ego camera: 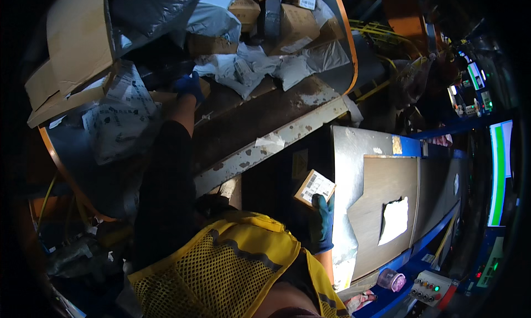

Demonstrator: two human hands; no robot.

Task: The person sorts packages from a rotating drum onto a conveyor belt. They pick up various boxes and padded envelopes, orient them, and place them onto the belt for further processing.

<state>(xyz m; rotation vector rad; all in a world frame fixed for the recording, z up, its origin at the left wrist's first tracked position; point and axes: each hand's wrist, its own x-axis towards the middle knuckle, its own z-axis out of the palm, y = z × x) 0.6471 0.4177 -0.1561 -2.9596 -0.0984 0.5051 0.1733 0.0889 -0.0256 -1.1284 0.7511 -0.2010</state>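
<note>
My right hand [322,224], in a dark glove, grips a small cardboard box [316,186] with a white printed label facing up. The box is held by the near edge of a conveyor belt [390,181]. My left hand [188,87], in a blue glove, reaches into a heap of parcels. Close by it are a black plastic-wrapped parcel [166,71] and a brown cardboard piece [204,89]; its fingers are partly hidden, so I cannot tell whether it grips either. White poly mailers [244,69] lie to its right, and a printed plastic bag [120,125] to its left.
A large cardboard box [79,40] stands at upper left. A worn metal ledge [269,146] runs between the heap and my body. On the belt lies a white parcel [394,220]. Beside it are a button control box [431,288], a plastic container [391,280] and a lit screen [500,173].
</note>
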